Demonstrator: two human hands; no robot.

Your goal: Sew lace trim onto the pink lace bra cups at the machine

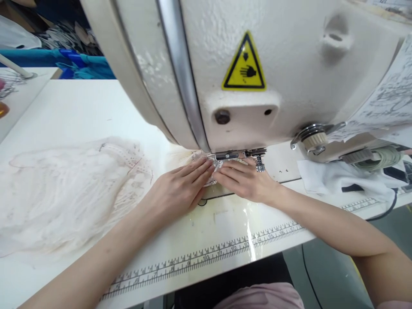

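Sewing machine head nearest camera, above lace fabric showing between left hand, flat and unclenched, and right hand, partly curled, can't tell if pinching. Press lace fabric smooth, guide evenly from both sides, hold well back from metal fitting.
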